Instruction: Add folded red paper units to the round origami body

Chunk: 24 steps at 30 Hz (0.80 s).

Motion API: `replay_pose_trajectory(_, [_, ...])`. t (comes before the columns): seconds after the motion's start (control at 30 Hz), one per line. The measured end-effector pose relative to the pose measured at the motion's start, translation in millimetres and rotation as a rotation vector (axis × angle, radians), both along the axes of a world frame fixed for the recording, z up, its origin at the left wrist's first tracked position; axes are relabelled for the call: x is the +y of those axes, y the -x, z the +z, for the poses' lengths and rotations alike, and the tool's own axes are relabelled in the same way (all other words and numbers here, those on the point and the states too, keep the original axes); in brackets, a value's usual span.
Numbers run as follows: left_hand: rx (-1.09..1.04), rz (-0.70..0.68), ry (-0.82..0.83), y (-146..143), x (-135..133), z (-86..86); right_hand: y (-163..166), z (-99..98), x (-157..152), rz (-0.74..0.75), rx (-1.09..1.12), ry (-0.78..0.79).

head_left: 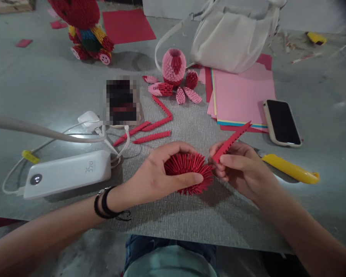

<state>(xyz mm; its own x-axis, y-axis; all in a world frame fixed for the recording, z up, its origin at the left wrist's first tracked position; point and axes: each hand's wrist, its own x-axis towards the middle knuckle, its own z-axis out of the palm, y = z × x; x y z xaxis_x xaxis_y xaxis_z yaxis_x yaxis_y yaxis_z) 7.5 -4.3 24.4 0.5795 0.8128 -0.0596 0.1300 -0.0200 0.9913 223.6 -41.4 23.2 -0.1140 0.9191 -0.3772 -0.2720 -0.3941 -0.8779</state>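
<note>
My left hand (158,169) is wrapped round a spiky red folded-paper ball (194,165), its thumb lying across the near side and its fingers behind. Between the thumb and fingers of my right hand (242,165) is a strip of stacked red folded-paper pieces (233,140), slanting up to the right. The lower end of that strip is close to the ball's right side; whether they touch I cannot tell. Beyond my left hand lie several more red strips (152,137). Pink and red folded-paper petals (180,95) rest around a pink and red paper vase (174,65).
A white power bank (67,173) with cables lies left, beside a pixelated phone (122,102). To the right are pink paper sheets (245,92), a phone (284,123) and a yellow cutter knife (291,168). A white bag (233,38) and a red paper figure (89,34) stand behind.
</note>
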Motion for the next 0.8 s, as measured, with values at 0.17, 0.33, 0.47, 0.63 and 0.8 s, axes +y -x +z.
replay_pose_trajectory(0.17, [-0.013, -0.013, -0.131, 0.6, -0.3, -1.6, 4.3, 0.7, -1.6, 0.008, 0.021, 0.064])
replay_pose_trajectory(0.33, [-0.038, -0.018, -0.115, 0.5, -0.1, -3.4, 7.8, -1.3, -1.7, 0.008, 0.061, 0.106])
replay_pose_trajectory(0.47, [-0.044, 0.004, -0.158, 1.6, -0.4, -3.9, 10.0, -2.8, -2.0, 0.016, 0.092, 0.143])
replay_pose_trajectory(0.63, [-0.044, 0.017, -0.189, 2.4, -1.2, -4.0, 10.3, -3.0, -3.9, 0.022, 0.16, 0.167])
replay_pose_trajectory(0.8, [-0.055, 0.009, -0.164, 2.6, -1.4, -4.4, 9.3, -4.6, -5.6, 0.05, 0.253, 0.189])
